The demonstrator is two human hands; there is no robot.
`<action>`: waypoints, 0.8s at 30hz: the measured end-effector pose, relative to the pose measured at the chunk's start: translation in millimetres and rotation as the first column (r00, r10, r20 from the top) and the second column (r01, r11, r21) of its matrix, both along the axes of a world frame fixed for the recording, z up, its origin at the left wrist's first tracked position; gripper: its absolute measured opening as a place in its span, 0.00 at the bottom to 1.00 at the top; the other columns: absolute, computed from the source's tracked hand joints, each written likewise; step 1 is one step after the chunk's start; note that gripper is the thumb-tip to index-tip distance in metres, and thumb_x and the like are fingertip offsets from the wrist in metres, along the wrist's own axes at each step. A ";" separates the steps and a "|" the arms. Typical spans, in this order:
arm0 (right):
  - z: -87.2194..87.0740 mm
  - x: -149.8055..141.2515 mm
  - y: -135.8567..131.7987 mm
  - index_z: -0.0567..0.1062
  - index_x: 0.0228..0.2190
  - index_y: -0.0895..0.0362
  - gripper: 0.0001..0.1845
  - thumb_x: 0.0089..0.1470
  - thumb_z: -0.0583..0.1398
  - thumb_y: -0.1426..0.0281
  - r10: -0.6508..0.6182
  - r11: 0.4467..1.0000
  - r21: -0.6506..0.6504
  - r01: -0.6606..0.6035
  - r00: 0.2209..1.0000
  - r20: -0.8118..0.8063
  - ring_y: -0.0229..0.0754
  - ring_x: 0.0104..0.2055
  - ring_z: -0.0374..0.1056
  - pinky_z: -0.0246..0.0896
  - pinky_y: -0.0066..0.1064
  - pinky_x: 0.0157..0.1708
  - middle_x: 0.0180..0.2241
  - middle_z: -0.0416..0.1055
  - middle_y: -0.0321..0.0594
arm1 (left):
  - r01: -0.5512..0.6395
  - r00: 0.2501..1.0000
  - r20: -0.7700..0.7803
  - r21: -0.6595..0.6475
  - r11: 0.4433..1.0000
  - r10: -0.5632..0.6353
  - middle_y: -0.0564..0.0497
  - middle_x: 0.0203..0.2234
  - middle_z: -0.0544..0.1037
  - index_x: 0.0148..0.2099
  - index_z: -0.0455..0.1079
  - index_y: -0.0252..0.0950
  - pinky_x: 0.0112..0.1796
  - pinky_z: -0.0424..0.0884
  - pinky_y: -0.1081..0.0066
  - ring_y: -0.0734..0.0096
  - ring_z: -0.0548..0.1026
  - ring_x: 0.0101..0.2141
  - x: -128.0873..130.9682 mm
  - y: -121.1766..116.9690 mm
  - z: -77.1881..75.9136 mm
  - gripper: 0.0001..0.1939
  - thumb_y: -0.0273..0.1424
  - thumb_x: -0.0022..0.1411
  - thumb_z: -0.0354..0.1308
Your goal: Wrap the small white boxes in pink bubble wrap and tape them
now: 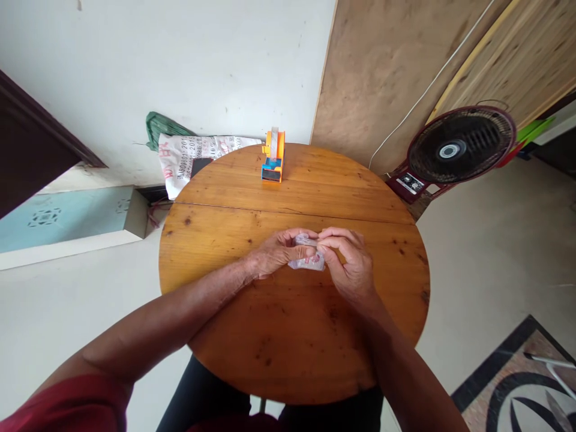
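Note:
Over the middle of the round wooden table (279,324), both hands meet at a small clear plastic packet (310,262) with reddish print on it. My left hand (281,252) grips the packet from its left side, thumb lying across the front. On the right, my right hand (348,261) pinches the packet's upper right edge between thumb and fingers. What lies inside the packet is too small to make out. Farther back on the table stands an orange and blue tape dispenser (273,156) with a roll of tape, apart from both hands.
A dark red fan (459,147) stands right of the table. Behind the table's left rim lie a white printed sack (180,159) and a green bag (164,127) against the wall. At the left is a pale blue box-like piece (81,216). A white cable (423,93) runs down the wall.

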State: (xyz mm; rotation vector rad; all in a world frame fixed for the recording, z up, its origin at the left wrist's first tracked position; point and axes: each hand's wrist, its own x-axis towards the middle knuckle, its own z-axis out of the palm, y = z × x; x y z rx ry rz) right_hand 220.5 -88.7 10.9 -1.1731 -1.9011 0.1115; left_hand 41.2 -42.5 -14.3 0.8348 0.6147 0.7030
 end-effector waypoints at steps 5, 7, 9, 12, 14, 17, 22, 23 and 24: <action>-1.0 -4.6 -0.8 0.77 0.31 0.49 0.09 0.63 0.58 0.69 -0.015 1.000 -0.009 0.015 1.000 0.008 0.46 0.42 0.75 0.64 0.45 0.47 0.38 0.79 0.36 | -0.076 0.997 0.005 0.008 0.997 0.076 0.52 0.35 0.79 0.44 0.79 0.35 0.39 0.68 0.72 0.73 0.74 0.34 1.1 1.1 -0.1 0.25 0.37 0.43 0.79; -1.7 -4.9 -0.6 0.77 0.32 0.48 0.09 0.63 0.59 0.69 -0.013 1.000 0.015 0.013 1.000 0.016 0.46 0.42 0.75 0.64 0.45 0.46 0.38 0.80 0.36 | -0.084 0.996 0.024 -0.010 0.996 0.085 0.52 0.35 0.79 0.43 0.79 0.35 0.40 0.68 0.71 0.73 0.75 0.35 1.3 1.2 0.0 0.24 0.36 0.44 0.78; -2.8 -4.8 -0.1 0.78 0.33 0.48 0.09 0.62 0.59 0.70 -0.010 0.999 0.042 0.009 1.000 0.029 0.47 0.43 0.75 0.64 0.46 0.47 0.39 0.80 0.36 | -0.087 0.995 0.042 -0.028 0.996 0.088 0.53 0.36 0.80 0.44 0.79 0.36 0.41 0.68 0.70 0.72 0.75 0.35 1.1 1.3 0.2 0.24 0.36 0.44 0.78; -4.5 -4.2 1.0 0.78 0.33 0.47 0.09 0.62 0.59 0.71 -0.001 0.996 0.092 -0.004 0.998 0.061 0.48 0.45 0.75 0.64 0.46 0.48 0.39 0.80 0.35 | -0.075 0.996 0.046 -0.049 0.996 0.078 0.52 0.35 0.79 0.45 0.79 0.36 0.39 0.68 0.71 0.74 0.74 0.34 0.4 1.2 0.9 0.25 0.38 0.45 0.78; -5.1 -3.4 1.8 0.78 0.34 0.46 0.09 0.61 0.59 0.72 0.013 0.991 0.129 -0.023 0.996 0.083 0.48 0.46 0.75 0.63 0.46 0.49 0.38 0.81 0.34 | -0.061 0.996 0.056 -0.073 0.995 0.065 0.51 0.35 0.79 0.46 0.79 0.35 0.38 0.68 0.71 0.73 0.74 0.33 -0.2 1.0 1.8 0.26 0.39 0.45 0.78; -4.6 -1.0 2.7 0.79 0.34 0.46 0.10 0.60 0.60 0.73 0.028 0.987 0.151 -0.047 0.992 0.126 0.49 0.48 0.74 0.62 0.46 0.50 0.38 0.81 0.33 | -0.042 0.995 0.082 -0.110 0.993 0.051 0.49 0.36 0.80 0.47 0.79 0.33 0.39 0.70 0.69 0.71 0.75 0.34 -0.8 0.8 2.2 0.27 0.40 0.46 0.77; -4.8 2.8 1.6 0.79 0.41 0.43 0.11 0.58 0.61 0.70 0.034 0.996 0.066 -0.053 0.966 0.258 0.53 0.55 0.70 0.56 0.52 0.56 0.45 0.80 0.33 | -0.054 0.994 0.082 -0.126 0.991 0.065 0.49 0.34 0.80 0.47 0.78 0.33 0.39 0.70 0.69 0.71 0.76 0.33 -1.9 3.5 -0.9 0.26 0.40 0.48 0.77; -5.2 2.9 0.9 0.79 0.42 0.42 0.12 0.58 0.62 0.69 0.039 0.996 0.069 -0.060 0.960 0.276 0.54 0.56 0.69 0.54 0.53 0.57 0.46 0.80 0.33 | -0.067 0.993 0.086 -0.132 0.989 0.079 0.49 0.34 0.80 0.46 0.78 0.33 0.39 0.70 0.69 0.72 0.76 0.32 -2.2 4.6 -1.4 0.25 0.39 0.48 0.77; -5.5 2.6 0.0 0.79 0.44 0.42 0.14 0.57 0.62 0.69 0.046 0.994 0.082 -0.072 0.956 0.288 0.54 0.57 0.69 0.54 0.54 0.58 0.48 0.79 0.34 | -0.083 0.991 0.092 -0.139 0.987 0.096 0.50 0.33 0.80 0.46 0.78 0.33 0.38 0.70 0.70 0.72 0.76 0.32 -2.5 5.7 -1.6 0.25 0.39 0.48 0.77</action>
